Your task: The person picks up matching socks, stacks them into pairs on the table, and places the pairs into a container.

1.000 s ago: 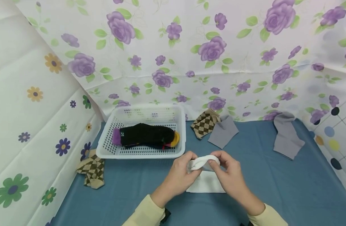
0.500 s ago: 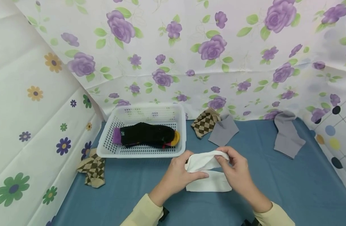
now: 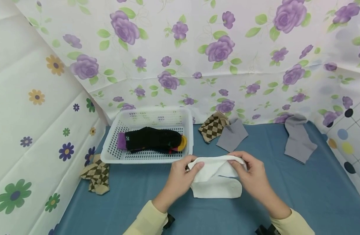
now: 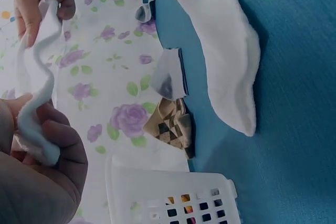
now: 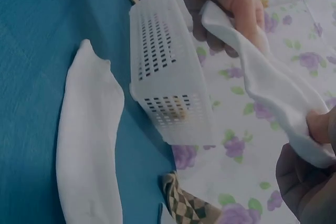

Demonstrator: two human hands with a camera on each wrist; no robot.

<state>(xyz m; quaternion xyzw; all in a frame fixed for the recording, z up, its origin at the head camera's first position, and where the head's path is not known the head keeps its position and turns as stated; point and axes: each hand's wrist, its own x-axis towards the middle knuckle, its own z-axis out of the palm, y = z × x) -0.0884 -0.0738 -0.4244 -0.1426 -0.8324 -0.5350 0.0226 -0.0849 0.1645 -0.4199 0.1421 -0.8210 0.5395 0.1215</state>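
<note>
A person's left hand [image 3: 180, 174] and right hand [image 3: 253, 174] pinching opposite ends of a white sock [image 3: 210, 166], held above a second white sock [image 3: 216, 190] on blue cloth [image 3: 133, 189], a white basket [image 3: 146, 161] beyond, to the left.

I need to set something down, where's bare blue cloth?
Bare cloth: between the right hand and the rightmost gray sock, and between the left checkered sock and left hand. Crowded: the held white sock over a flat white sock, and right of the basket, at the back checkered sock and middle gray sock.
</note>
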